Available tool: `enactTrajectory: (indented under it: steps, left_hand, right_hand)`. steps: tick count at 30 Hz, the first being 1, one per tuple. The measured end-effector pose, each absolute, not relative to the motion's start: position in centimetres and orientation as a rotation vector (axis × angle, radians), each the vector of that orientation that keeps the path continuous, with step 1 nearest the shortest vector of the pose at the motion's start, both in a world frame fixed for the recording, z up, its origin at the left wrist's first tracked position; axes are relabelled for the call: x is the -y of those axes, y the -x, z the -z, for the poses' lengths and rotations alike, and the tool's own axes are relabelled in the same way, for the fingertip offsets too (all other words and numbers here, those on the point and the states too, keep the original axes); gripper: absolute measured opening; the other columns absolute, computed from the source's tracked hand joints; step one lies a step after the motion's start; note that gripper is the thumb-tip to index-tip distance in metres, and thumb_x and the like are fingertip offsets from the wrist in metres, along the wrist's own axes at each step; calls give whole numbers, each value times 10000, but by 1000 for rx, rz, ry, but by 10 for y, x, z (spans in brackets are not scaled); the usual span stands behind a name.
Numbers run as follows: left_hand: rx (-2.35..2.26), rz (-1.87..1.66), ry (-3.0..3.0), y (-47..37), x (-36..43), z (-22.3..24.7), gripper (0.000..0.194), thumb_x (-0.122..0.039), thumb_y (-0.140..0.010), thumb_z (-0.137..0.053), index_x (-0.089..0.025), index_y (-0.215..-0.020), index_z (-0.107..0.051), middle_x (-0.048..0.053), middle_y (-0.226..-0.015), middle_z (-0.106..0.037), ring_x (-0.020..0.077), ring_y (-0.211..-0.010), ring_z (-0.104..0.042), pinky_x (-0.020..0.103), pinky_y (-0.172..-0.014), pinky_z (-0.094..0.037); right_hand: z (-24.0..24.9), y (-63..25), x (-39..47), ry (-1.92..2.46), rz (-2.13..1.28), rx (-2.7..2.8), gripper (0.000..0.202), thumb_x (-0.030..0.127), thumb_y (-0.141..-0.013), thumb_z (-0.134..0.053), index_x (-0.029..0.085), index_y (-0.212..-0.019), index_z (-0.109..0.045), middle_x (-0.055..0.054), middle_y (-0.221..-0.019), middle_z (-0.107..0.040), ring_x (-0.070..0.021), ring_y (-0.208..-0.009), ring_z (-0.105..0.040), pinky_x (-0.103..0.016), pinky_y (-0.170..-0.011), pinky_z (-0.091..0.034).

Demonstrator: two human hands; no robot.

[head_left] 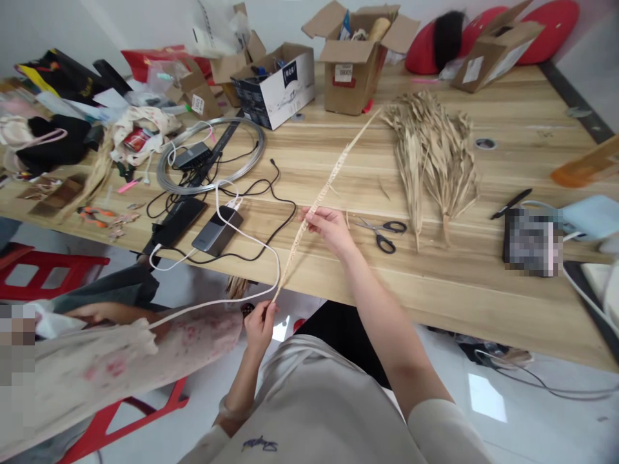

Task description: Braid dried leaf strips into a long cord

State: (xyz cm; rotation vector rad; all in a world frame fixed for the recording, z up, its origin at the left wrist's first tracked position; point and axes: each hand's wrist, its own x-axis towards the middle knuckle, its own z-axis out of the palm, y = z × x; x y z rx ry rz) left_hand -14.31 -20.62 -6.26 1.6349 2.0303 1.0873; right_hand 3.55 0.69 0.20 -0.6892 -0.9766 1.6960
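A long, thin braided strip of straw-like fibre runs slantwise from the table's front edge up toward the dried leaves. My left hand pinches its lower end just off the table edge. Around its middle, the fingers of my right hand are closed on the same strip. Loose, unbraided fibre tails off at the strip's far end. Black-handled scissors lie partly spread to the right of my right hand. Beyond them rests a big bundle of dried husk-like leaves.
To the left are a coil of metal wire, a power bank and tangled cables. Cardboard boxes line the back. A roll of tape and a black pen lie at right. Another person's sleeve is at lower left, near red stools.
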Motion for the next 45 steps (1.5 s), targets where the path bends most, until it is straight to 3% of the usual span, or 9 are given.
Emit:
enactTrajectory:
  steps: [7,12,22,32,40,45]
  left_hand:
    - [-1995,-1182,-1450,135,205,54,315,-378,-857,-477,-140,-805,-676,17,-580,-654,88,-438,-508,200,-485,-436]
    - [-1841,-1129,-1298,131,204,44,397,-430,-872,-439,-127,-778,-678,5,-493,-609,72,-353,-411,199,-393,-371]
    - [-2035,-1066,-1447,128,196,27,339,-384,-872,-455,-147,-824,-692,14,-583,-670,115,-521,-603,204,-525,-474]
    - [-1950,-1115,-1384,131,190,34,397,-420,-884,-427,-130,-812,-689,2,-490,-597,80,-375,-459,197,-402,-383]
    - [-2046,-1140,-1431,121,184,27,342,-383,-869,-455,-145,-810,-693,12,-549,-637,100,-463,-537,197,-458,-405]
    - [-2089,-1134,-1467,125,181,26,318,-357,-869,-462,-146,-795,-689,3,-532,-624,101,-469,-539,193,-481,-407]
  right_hand:
    - [-2,-35,-6,692,-1710,927,330,421,-592,-783,192,-820,-716,-12,-703,-690,-124,-690,-629,-251,-651,-506]
    - [-3,-36,-7,686,-1695,858,321,402,-580,-796,192,-808,-712,-1,-663,-675,-117,-659,-625,-251,-650,-510]
    - [-2,-32,-4,675,-1755,861,303,384,-547,-816,177,-737,-702,-9,-697,-687,-112,-667,-627,-253,-668,-529]
    - [0,-30,-5,696,-1778,812,365,412,-546,-811,214,-835,-704,18,-679,-682,-75,-590,-588,-189,-567,-490]
    - [-2,-16,10,712,-1878,838,309,415,-516,-823,179,-630,-660,-9,-637,-679,-120,-645,-626,-255,-647,-524]
    - [2,-13,13,750,-1917,774,322,400,-487,-834,178,-656,-672,-13,-678,-693,-111,-653,-627,-233,-627,-510]
